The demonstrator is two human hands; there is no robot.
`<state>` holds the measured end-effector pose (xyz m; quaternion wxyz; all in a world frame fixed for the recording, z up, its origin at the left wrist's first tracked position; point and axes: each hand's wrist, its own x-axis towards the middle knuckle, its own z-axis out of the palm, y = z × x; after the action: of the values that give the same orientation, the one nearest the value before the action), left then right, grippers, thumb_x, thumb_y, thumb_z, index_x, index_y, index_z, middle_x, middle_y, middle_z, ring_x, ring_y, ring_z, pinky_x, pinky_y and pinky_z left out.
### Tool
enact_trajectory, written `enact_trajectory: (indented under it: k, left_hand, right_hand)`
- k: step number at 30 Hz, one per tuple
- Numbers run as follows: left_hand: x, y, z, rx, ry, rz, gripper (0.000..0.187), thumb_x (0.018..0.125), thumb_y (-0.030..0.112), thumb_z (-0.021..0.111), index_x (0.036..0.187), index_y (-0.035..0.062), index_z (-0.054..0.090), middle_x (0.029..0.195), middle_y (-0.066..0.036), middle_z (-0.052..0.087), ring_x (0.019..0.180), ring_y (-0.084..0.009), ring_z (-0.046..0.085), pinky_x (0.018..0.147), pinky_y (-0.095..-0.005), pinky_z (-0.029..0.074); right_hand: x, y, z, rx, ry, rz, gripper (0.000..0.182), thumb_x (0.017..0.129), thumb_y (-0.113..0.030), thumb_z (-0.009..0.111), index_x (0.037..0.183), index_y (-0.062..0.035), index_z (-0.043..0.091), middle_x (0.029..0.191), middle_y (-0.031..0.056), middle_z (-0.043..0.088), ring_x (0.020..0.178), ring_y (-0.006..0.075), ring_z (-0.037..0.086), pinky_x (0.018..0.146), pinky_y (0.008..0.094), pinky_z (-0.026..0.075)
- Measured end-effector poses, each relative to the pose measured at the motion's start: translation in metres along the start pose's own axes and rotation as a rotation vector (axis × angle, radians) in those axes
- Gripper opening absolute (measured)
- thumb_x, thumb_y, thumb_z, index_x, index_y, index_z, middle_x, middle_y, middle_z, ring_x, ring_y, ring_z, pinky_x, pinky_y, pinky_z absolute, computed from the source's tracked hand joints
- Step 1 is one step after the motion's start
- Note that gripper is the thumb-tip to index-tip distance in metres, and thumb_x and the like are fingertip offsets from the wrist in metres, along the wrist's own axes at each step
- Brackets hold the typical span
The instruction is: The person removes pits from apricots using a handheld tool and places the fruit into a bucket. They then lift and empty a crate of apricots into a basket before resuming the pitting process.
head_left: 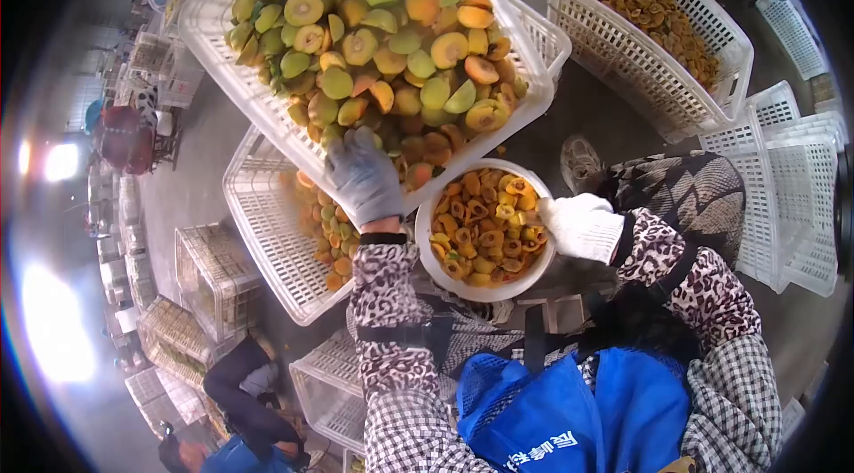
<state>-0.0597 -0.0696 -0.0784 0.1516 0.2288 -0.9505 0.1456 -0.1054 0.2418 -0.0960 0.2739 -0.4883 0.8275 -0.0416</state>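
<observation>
My left hand [365, 178], in a grey glove, reaches over the near edge of a white crate [200, 24]. Its fingers are stretched out onto the halved fruits [382, 37], green to orange and apricot-like; the fingertips are partly hidden among them. At the right rim of a round white bucket [425, 246] is my right hand [583, 226], white-gloved, its fingers drawn together. Whatever it holds, if anything, I cannot make out. Inside the bucket lie orange, hollowed fruit pieces [485, 228].
Under the tilted upper crate stands another white crate [298, 300] with more fruit. A crate of orange pieces [658, 108] is at the upper right, beside stacked white crates [792, 197]. Another person [249, 402] sits at the lower left, near more crates [213, 273].
</observation>
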Motion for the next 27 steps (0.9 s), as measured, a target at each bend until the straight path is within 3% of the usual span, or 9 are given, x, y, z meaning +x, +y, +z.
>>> enact_trajectory:
  k: [1,3,5,7,8,9,13,19,27]
  left_hand:
    - [0.001,0.0,-0.001,-0.006,0.007,0.008,0.02,0.08,0.014,0.063,0.1,0.0122,0.062,0.097,-0.005,0.062,0.095,-0.0277,0.057,0.081,-0.0377,0.047]
    - [-0.01,-0.003,-0.008,-0.483,0.121,-0.168,0.021,0.085,0.012,0.058,0.106,0.0099,0.06,0.101,-0.011,0.062,0.099,-0.0296,0.057,0.083,-0.0406,0.049]
    - [-0.013,0.003,-0.052,-0.776,0.016,-0.286,0.029,0.087,0.014,0.056,0.115,0.0075,0.056,0.104,-0.015,0.062,0.103,-0.0313,0.059,0.088,-0.0436,0.051]
    - [-0.023,0.011,-0.088,-2.203,-0.249,-0.605,0.04,0.085,0.018,0.058,0.122,0.0054,0.052,0.108,-0.017,0.062,0.107,-0.0339,0.06,0.093,-0.0475,0.052]
    - [-0.031,0.018,-0.097,-2.353,-0.297,-0.618,0.044,0.083,0.018,0.058,0.124,0.0041,0.05,0.112,-0.019,0.062,0.107,-0.0357,0.061,0.093,-0.0493,0.052]
    - [-0.039,0.024,-0.102,-2.505,-0.346,-0.631,0.048,0.082,0.019,0.059,0.125,0.0029,0.048,0.115,-0.021,0.061,0.106,-0.0375,0.061,0.094,-0.0511,0.052]
    - [-0.051,0.038,-0.12,-2.658,-0.363,-0.821,0.045,0.083,0.018,0.058,0.124,0.0007,0.049,0.113,-0.025,0.061,0.103,-0.0381,0.062,0.092,-0.0488,0.053]
    - [-0.056,0.034,-0.119,-2.362,-0.266,-0.599,0.042,0.1,0.034,0.047,0.122,-0.0012,0.049,0.116,-0.018,0.057,0.104,-0.0296,0.059,0.088,-0.0405,0.052]
    - [-0.056,0.033,-0.136,-2.249,-0.378,-0.805,0.049,0.105,0.042,0.033,0.112,-0.0021,0.055,0.102,-0.014,0.062,0.096,-0.0231,0.061,0.092,-0.0358,0.048]
  right_hand:
    - [0.005,0.01,0.018,-0.27,0.417,-0.312,0.023,0.081,-0.02,0.064,0.092,-0.0027,0.054,0.071,0.0183,0.064,0.062,0.0335,0.067,0.05,0.0418,0.053]
    - [-0.003,-0.021,-0.03,0.441,0.371,-0.008,0.029,0.084,-0.026,0.065,0.095,-0.0029,0.052,0.073,0.0186,0.063,0.064,0.0354,0.066,0.053,0.0425,0.053]
    - [-0.009,-0.047,-0.074,0.506,0.381,0.056,0.022,0.086,-0.023,0.062,0.094,-0.0047,0.053,0.077,0.0142,0.064,0.061,0.0289,0.064,0.055,0.0389,0.053]
    - [-0.004,-0.06,-0.086,0.546,0.706,-0.227,0.025,0.09,-0.026,0.06,0.098,-0.0037,0.051,0.077,0.0161,0.064,0.062,0.034,0.064,0.058,0.0432,0.053]
    - [-0.001,-0.069,-0.086,0.649,0.523,-0.1,0.027,0.09,-0.026,0.061,0.099,-0.0027,0.051,0.077,0.0158,0.064,0.064,0.035,0.065,0.057,0.0435,0.053]
    - [0.006,-0.073,-0.081,0.618,0.599,-0.186,0.028,0.09,-0.028,0.06,0.099,-0.0018,0.052,0.077,0.0165,0.064,0.064,0.0349,0.066,0.057,0.044,0.053]
    - [0.006,-0.094,-0.079,0.448,0.43,-0.046,0.032,0.091,-0.031,0.058,0.097,-0.0007,0.052,0.075,0.0178,0.064,0.062,0.0357,0.065,0.057,0.0451,0.053]
    - [0.005,-0.099,-0.099,0.488,0.262,-0.014,0.03,0.09,-0.029,0.058,0.096,-0.0007,0.052,0.067,0.0158,0.065,0.062,0.0356,0.066,0.057,0.0453,0.053]
    - [0.014,-0.099,-0.1,0.317,0.241,-0.017,0.027,0.093,-0.024,0.052,0.103,0.001,0.053,0.087,0.0192,0.067,0.072,0.0351,0.068,0.064,0.0461,0.054]
